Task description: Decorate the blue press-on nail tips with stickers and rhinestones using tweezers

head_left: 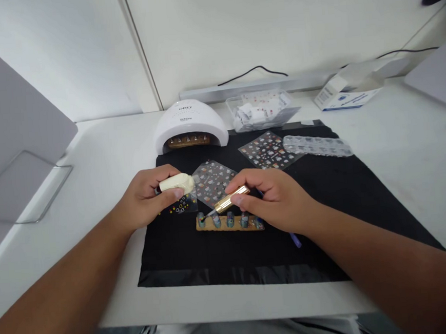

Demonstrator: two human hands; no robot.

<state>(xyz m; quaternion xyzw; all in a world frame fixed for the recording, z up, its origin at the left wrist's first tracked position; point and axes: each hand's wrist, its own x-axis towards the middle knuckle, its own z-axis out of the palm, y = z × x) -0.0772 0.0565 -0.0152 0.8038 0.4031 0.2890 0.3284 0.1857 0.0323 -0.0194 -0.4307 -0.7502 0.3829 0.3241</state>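
Note:
My left hand [148,196] is closed around a cream-coloured bottle [176,183], tilted with its neck toward the right. Between the fingers of my right hand [266,194] is a gold-handled brush [231,199], pointing down and left. Its tip is at the leftmost of several decorated nail tips [230,219], which stand in a row on a wooden strip [228,228]. Whether the bristles touch that nail is too small to tell. The right end of the strip lies just below my right hand.
A black cloth [222,257] covers the middle of the white table [105,140]. Behind are a white lamp [190,119] with more nail tips inside, sticker sheets [270,150], a plastic tray [317,145], a clear box [257,110] and an open carton [350,91]. A purple stick [295,240] lies by my right wrist.

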